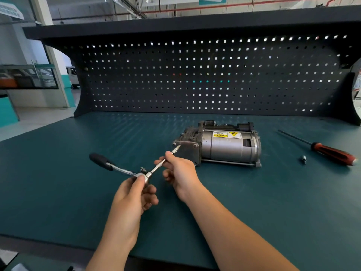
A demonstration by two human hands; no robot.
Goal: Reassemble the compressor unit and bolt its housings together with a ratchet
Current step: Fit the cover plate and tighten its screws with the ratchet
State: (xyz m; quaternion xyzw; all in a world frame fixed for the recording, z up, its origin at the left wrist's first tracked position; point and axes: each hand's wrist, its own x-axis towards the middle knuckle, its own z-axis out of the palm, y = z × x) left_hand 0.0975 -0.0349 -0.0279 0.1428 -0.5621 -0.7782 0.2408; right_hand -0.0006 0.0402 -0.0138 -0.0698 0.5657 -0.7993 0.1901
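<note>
left hand (132,194) grips ratchet (125,170) head; right fingers (170,156) pinch its extension (157,166).

Two arms show at the bottom of the picture, and both belong to one person. The left hand (134,194) and the right hand (180,175) are bare. The left forearm (115,241) and the right forearm (234,231) are bare too, from the wrist all the way to the picture's edge. Both forearms look long and smooth. They are wide near the edge and get thinner toward the wrists. The fingers are slim. The left thumb (139,182) has a round tip.
</note>
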